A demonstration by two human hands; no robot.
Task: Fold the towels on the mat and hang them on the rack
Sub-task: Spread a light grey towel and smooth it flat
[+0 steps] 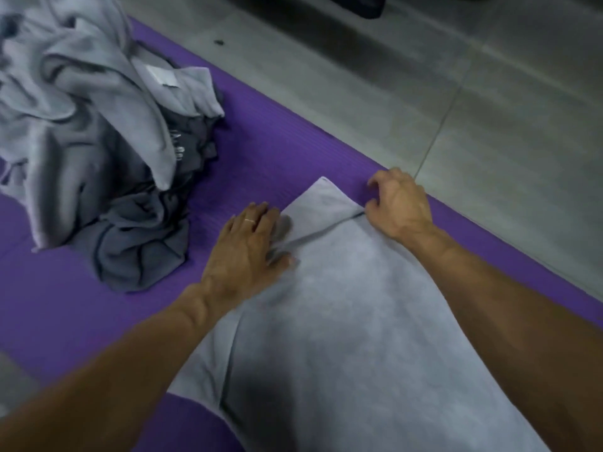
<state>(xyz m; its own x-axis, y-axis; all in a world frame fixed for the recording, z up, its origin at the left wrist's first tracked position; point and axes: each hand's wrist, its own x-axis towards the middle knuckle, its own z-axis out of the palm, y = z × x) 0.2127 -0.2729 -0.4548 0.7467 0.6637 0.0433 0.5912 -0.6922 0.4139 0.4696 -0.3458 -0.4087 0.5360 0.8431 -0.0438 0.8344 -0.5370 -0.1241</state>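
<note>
Folding the light grey towel [342, 305]: left hand [241, 252] presses flat at nine o'clock, right hand [399, 203] fingers [375, 182] pinch its edge; next, likely squaring corners.

Towel [342, 308] — soft matt cloth; mat [277, 151] — ribbed foam.

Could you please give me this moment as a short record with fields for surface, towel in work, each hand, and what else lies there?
surface: purple mat on grey tiled floor
towel in work: light grey towel, spread flat, far end partly folded
left hand: flat, pressing the fold
right hand: fingers curled at the towel's edge
waiting: heap of towels, light and dark grey
rack: not in view
</note>
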